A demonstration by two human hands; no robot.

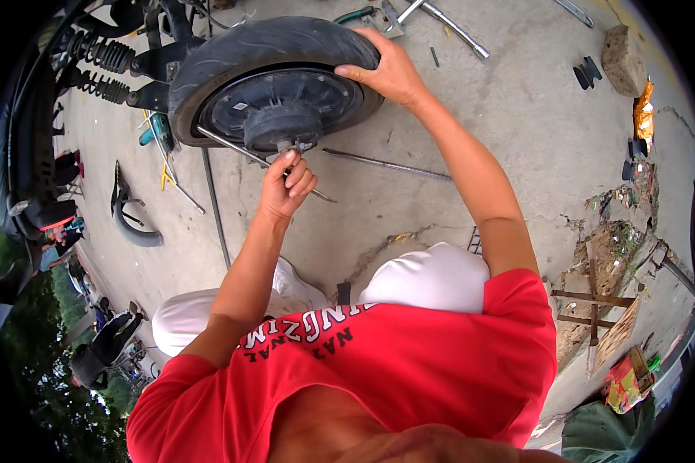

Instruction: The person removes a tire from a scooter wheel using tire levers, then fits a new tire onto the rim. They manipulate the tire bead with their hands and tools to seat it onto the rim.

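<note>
Concrete floor (pixel 409 208) | left hand (pixel 286 189) fingers curled around metal rod (pixel 232 145); right hand (pixel 390 73) fingers spread on tyre (pixel 270 42)

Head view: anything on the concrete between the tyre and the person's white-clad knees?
In the head view, a thin metal rod lies on the concrete between the tyre and the knees; the left hand also hangs over that stretch.

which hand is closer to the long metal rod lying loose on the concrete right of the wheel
Left. The left hand works at the wheel hub, just left of the long metal rod. The right hand rests higher up on the tyre, farther away.
</note>
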